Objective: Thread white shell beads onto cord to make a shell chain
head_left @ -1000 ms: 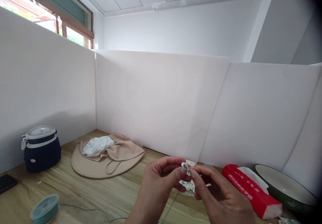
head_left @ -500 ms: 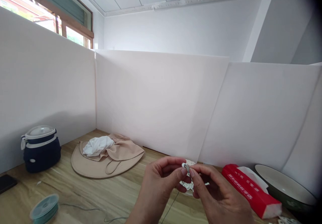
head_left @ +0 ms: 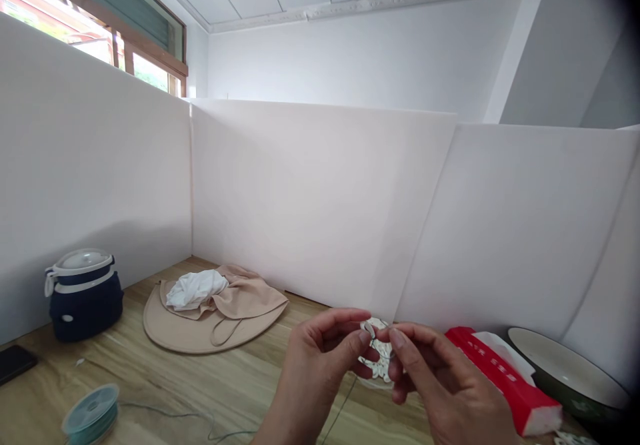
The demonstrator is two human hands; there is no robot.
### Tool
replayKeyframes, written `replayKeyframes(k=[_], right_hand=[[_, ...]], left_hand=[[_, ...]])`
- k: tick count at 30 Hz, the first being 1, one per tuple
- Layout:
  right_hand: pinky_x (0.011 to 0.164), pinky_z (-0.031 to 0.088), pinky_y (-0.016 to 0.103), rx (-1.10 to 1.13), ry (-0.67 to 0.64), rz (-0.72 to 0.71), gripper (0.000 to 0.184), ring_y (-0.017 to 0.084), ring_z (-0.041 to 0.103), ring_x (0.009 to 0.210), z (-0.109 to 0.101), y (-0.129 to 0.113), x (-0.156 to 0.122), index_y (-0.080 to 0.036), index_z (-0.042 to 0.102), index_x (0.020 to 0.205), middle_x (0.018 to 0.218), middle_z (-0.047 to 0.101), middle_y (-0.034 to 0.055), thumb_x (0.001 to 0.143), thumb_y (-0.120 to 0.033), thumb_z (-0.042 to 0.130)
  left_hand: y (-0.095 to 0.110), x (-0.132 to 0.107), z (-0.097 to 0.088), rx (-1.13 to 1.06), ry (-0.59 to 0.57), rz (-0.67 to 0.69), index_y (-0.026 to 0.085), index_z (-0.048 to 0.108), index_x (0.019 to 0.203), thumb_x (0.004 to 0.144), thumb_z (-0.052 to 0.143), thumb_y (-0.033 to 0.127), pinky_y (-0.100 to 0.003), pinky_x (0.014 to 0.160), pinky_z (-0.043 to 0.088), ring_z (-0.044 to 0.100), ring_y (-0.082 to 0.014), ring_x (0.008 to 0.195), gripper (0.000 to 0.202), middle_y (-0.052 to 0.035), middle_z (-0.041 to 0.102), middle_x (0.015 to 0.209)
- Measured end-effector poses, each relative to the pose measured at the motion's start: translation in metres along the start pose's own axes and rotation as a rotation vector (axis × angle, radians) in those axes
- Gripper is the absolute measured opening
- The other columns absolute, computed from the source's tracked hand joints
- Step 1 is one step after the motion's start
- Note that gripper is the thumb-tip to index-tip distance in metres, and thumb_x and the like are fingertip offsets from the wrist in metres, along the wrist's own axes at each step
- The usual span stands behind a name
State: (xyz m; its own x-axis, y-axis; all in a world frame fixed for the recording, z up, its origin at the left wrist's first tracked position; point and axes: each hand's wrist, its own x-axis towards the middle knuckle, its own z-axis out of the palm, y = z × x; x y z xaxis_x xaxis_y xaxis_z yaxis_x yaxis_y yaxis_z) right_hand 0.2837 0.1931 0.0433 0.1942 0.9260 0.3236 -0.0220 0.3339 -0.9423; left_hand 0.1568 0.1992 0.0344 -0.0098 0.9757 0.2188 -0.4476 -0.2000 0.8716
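- The work looks partway through on one piece: a small white loop (head_left: 369,329) sits above the tabletop (head_left: 270,371), between the two hands, with fine thread (head_left: 170,413) showing at it.
- The left hand (head_left: 323,358) is clamped on the loop, thumb against fingers; the right hand (head_left: 443,381), just beside it, pinches what appears to be the thread — the fingertips of the two hands stand slightly apart.
- Done so far, I judge: the thread has reached the loop. Whether it is knotted is too small to tell.
- Left, by the same judgement: no fastened-off end shows, and thread also trails over the tabletop near the teal spool (head_left: 91,410).
- A pile of white pieces (head_left: 383,365) lies behind the hands, more (head_left: 573,439) at the lower right — finished or untouched, I cannot tell.
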Motion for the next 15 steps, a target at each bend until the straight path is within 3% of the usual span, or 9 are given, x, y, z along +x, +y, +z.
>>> replayKeyframes(k=[4,9,15], right_hand=[[0.042,0.046,0.02,0.223,-0.218,0.096,0.026,0.01,0.049,0.045,-0.006,0.004,0.007,-0.021,0.066,0.072,0.063,0.062,-0.0012,0.072,-0.046,0.071],[0.04,0.039,0.016,0.029,-0.006,0.004,0.024,0.009,0.045,0.044,-0.004,0.004,0.004,-0.022,0.063,0.075,0.051,0.055,-0.0051,0.071,-0.045,0.07],[0.043,0.039,0.015,-0.131,-0.037,-0.036,0.021,0.009,0.045,0.044,0.003,0.0,-0.003,-0.024,0.063,0.072,0.046,0.051,-0.0068,0.071,-0.045,0.066]], left_hand=[[-0.002,0.001,0.001,-0.006,-0.003,-0.01,0.01,0.07,0.086,0.069,0.077,0.025,-0.026,0.059,0.054,0.064,-0.0159,0.067,0.023,-0.0076,0.07,0.075],[-0.002,-0.002,0.005,-0.049,-0.009,-0.001,0.011,0.068,0.082,0.069,0.075,0.024,-0.025,0.051,0.054,0.06,-0.0139,0.06,0.02,-0.0031,0.065,0.068],[0.007,-0.006,0.006,-0.02,-0.028,-0.064,0.011,0.068,0.088,0.074,0.071,0.024,-0.025,0.06,0.053,0.063,-0.0115,0.053,0.019,-0.0014,0.064,0.066]])
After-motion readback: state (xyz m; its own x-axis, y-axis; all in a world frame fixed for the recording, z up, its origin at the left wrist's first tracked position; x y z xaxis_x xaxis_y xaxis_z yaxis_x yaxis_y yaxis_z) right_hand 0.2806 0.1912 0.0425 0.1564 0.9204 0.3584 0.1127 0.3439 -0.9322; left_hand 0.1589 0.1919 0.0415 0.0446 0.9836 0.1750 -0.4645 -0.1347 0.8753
